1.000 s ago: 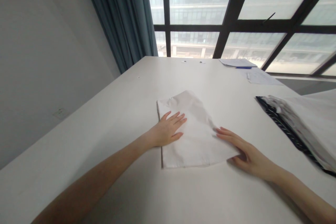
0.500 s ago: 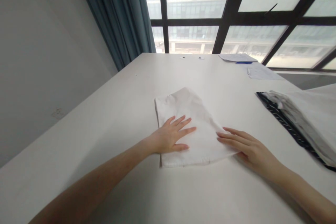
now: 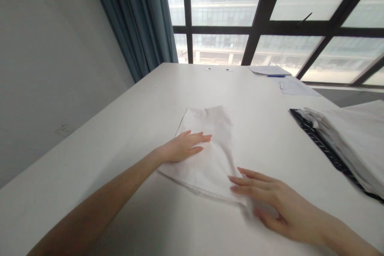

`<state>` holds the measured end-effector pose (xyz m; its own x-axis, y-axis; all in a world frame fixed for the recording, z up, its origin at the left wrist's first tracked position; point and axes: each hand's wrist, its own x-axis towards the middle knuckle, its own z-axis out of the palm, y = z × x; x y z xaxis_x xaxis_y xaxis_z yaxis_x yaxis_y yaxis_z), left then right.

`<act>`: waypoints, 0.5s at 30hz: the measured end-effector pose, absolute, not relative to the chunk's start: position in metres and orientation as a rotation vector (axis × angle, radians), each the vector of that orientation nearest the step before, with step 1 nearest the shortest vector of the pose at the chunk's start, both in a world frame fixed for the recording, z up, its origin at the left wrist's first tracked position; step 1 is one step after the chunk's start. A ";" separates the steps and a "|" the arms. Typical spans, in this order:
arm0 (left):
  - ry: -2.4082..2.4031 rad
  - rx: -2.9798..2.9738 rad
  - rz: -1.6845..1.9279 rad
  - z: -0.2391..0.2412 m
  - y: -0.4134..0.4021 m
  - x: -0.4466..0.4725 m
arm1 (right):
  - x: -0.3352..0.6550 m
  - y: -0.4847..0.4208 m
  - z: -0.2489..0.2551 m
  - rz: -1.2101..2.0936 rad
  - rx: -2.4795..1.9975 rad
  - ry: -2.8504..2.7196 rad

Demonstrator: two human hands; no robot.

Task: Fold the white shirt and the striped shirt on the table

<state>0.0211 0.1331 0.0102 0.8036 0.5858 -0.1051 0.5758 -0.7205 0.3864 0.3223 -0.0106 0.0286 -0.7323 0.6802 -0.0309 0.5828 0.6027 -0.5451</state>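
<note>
My left hand lies flat, fingers loosely spread, seemingly to steady the white cloth beneath it on the desk. My right hand touches its right edge; whether that grip pinches the corner, I cannot tell.

Your single camera is mounted on your head, behind and above the table, facing forward and tilted down. Its near field is close: your forearms enter at eight and four o'clock, cut by the frame border, and your left hand and right hand lie within near range. The white cloth falls toward six o'clock of centre. Farther off, you face the window at one o'clock, the curtain at eleven and the wall between nine and ten.
</note>
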 end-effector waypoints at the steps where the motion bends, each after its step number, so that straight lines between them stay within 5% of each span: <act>1: 0.915 2.567 0.032 0.014 0.133 0.023 | 0.311 -0.017 0.028 0.814 -1.053 -2.635; 9: 1.274 2.649 0.127 0.007 0.082 0.066 | 0.267 -0.025 0.042 1.069 -0.710 -2.549; 15: 1.149 2.738 0.207 -0.010 0.066 0.064 | 0.314 0.041 0.024 0.537 -1.252 -2.102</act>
